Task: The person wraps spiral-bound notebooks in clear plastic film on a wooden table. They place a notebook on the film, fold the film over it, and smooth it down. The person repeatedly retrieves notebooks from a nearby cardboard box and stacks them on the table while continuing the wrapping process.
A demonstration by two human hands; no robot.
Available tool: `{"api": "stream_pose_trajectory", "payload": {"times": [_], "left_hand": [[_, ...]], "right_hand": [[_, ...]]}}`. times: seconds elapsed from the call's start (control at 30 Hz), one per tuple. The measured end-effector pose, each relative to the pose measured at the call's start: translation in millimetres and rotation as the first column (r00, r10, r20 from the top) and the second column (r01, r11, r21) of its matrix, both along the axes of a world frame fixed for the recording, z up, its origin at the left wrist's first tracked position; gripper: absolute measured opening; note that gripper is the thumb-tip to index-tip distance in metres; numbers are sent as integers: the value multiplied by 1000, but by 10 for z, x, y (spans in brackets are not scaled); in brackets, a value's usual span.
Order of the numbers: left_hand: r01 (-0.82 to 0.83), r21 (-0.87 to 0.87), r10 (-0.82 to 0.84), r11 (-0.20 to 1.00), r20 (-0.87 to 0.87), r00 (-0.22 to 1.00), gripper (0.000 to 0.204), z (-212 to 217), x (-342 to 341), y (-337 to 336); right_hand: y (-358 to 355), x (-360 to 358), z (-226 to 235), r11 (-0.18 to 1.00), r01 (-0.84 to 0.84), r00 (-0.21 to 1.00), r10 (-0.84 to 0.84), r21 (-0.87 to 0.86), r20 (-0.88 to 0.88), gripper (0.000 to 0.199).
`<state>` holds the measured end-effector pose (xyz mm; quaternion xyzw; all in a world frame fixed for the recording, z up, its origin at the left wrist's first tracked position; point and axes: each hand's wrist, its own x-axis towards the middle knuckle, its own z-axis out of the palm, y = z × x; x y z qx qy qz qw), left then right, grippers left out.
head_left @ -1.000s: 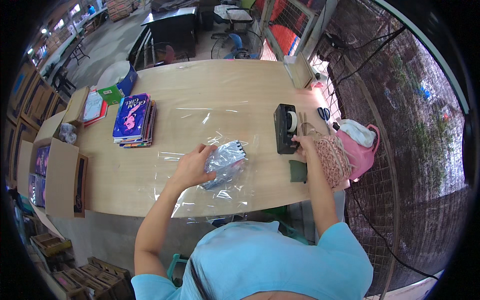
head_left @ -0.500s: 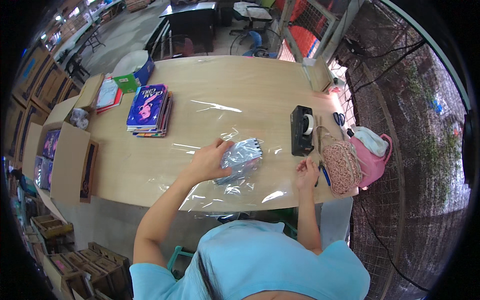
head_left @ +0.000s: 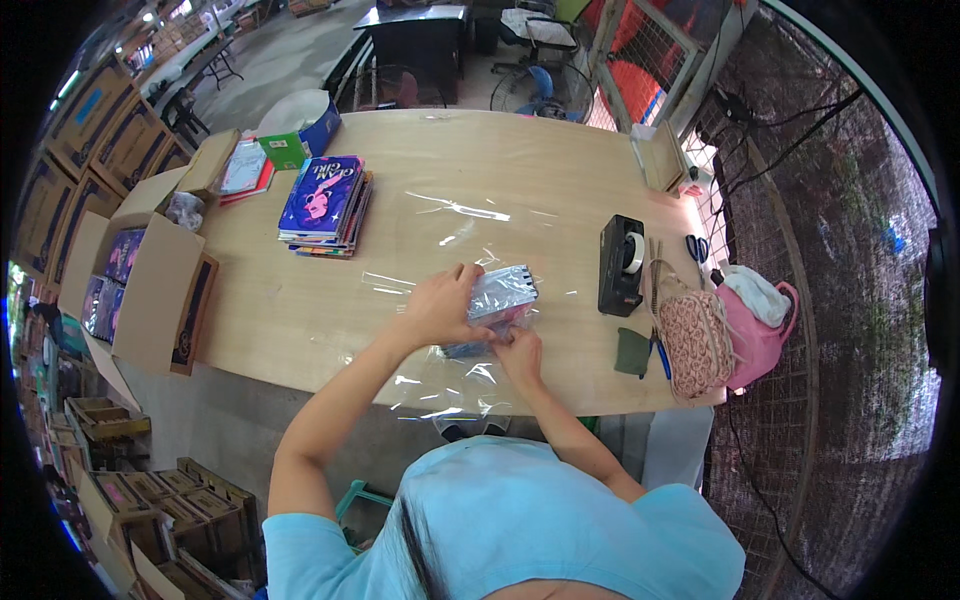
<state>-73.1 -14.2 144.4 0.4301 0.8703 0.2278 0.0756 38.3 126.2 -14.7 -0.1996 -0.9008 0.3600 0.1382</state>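
In front of me on the table, a bundle of spiral-edged notebooks [head_left: 506,288] lies wrapped in clear plastic film [head_left: 440,385]. My left hand [head_left: 445,305] is closed over the bundle's left side, thumb toward me and fingers on the far side. At the near right edge, the fingers of my right hand [head_left: 522,358] are pressed together against the film; anything small between them is too hidden to make out. Loose film spreads around the bundle, partly past the near table edge. A black tape dispenser [head_left: 617,280] with a white roll stands to the right.
A stack of books [head_left: 325,205] stands at the far left, near a green-and-blue box [head_left: 300,140]. An open carton [head_left: 165,280] with wrapped bundles is left. Right are scissors [head_left: 698,248], a green pouch-like item [head_left: 631,352], a blue pen [head_left: 661,357], a woven pouch [head_left: 695,345] and a pink bag [head_left: 757,340].
My right hand has come left from beside the tape dispenser to the bundle, uncovering the green item. My left hand stays on the bundle. The whole view has shifted slightly.
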Motion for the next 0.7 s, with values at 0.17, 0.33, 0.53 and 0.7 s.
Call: {"api": "stream_pose_trajectory", "payload": {"times": [0.17, 0.33, 0.53, 0.7], "left_hand": [[-218, 108, 216, 970, 35, 976, 72, -13, 162, 38], [-674, 563, 57, 477, 746, 664, 70, -404, 300, -341], [-724, 520, -36, 452, 822, 568, 96, -916, 755, -557], [-533, 431, 302, 728, 495, 814, 123, -1716, 596, -615]], "right_hand": [[374, 387, -127, 821, -105, 916, 299, -562, 266, 35], [135, 566, 474, 128, -235, 901, 400, -964, -166, 30], [249, 66, 850, 424, -408, 887, -23, -808, -460, 52], [472, 88, 127, 701, -311, 946, 163, -642, -280, 64]]}}
